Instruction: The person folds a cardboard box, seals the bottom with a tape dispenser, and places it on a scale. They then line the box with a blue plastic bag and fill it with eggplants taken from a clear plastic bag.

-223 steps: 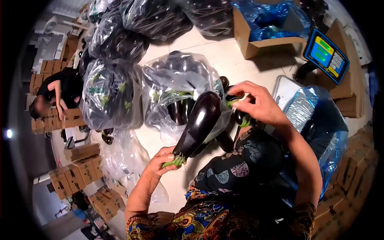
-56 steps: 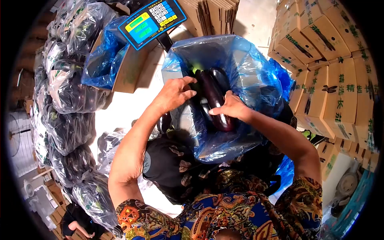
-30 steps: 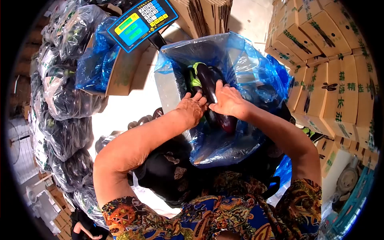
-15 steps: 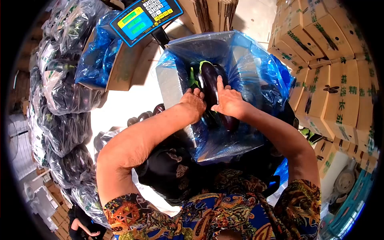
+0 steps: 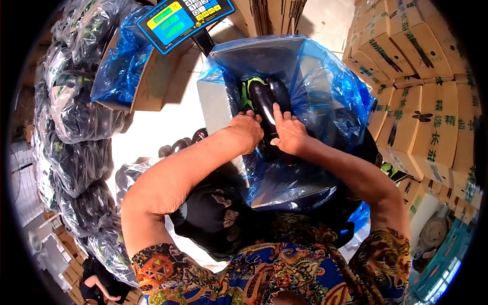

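Dark purple eggplants [image 5: 263, 99] lie side by side in a carton [image 5: 217, 107] lined with a thin blue plastic bag [image 5: 325, 86]. Their green caps point away from me. My left hand [image 5: 247, 132] is at the left of the pile, its fingers curled against an eggplant there; part of its grip is hidden. My right hand [image 5: 290, 133] rests over the eggplants with the index finger stretched along one and the thumb lower down, closed on it from above. Other eggplants beneath are partly covered by the hands.
A scale display [image 5: 184, 21] stands behind the carton. Another carton with blue lining [image 5: 122, 76] sits at the left, near stacked clear bags of eggplants [image 5: 76, 112]. Printed cartons [image 5: 417, 112] are piled on the right. Another person's arm [image 5: 99, 287] shows at lower left.
The view has shifted slightly. My right hand has slid a little nearer to me along the eggplant; my left hand remains at the left side of the pile.
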The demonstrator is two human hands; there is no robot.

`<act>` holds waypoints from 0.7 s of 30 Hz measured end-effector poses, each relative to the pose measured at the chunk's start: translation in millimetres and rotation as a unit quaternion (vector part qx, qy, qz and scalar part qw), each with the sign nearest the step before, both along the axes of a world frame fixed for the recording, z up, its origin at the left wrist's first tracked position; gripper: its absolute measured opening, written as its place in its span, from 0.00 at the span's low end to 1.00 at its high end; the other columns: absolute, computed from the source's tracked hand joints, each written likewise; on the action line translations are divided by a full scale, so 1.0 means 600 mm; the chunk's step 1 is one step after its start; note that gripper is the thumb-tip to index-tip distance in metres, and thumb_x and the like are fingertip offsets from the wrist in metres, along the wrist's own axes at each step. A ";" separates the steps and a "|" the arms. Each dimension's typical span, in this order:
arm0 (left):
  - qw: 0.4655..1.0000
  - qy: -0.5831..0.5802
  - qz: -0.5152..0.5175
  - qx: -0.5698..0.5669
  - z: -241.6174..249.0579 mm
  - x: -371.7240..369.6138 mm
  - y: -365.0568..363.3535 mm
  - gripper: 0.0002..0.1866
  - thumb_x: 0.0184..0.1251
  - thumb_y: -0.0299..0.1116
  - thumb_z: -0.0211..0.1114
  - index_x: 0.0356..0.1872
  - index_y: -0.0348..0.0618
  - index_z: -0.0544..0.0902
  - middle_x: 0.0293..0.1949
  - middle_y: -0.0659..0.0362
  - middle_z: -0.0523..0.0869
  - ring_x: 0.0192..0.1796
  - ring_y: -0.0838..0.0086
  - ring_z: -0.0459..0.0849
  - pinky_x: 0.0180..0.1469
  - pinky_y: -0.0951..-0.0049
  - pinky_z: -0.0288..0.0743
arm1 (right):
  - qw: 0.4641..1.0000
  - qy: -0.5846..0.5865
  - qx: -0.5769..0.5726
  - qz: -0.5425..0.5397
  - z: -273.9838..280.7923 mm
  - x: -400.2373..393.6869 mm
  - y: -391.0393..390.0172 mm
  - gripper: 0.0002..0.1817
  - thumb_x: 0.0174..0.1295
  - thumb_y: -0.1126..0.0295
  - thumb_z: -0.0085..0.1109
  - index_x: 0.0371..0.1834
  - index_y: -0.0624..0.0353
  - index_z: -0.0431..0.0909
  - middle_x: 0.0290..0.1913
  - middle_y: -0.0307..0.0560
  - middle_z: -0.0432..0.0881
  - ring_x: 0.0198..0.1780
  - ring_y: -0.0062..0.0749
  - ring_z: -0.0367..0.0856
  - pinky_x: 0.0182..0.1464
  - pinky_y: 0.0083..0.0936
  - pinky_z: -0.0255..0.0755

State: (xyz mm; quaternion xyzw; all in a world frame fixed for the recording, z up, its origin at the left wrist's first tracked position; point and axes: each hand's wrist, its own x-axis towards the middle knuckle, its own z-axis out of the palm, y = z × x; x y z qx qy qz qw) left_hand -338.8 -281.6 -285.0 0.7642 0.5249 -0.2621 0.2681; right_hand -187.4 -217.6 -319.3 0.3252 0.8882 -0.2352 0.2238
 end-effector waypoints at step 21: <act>0.402 -0.345 0.818 0.224 -0.037 -0.065 -0.604 0.15 0.69 0.36 0.59 0.51 0.37 0.80 0.38 0.56 0.86 0.41 0.72 0.85 0.46 0.72 0.77 | 0.989 0.097 -0.051 -0.097 -0.002 -0.029 0.100 0.35 0.51 0.61 0.73 0.58 0.72 0.70 0.50 0.67 0.81 0.54 0.53 0.80 0.53 0.35 0.74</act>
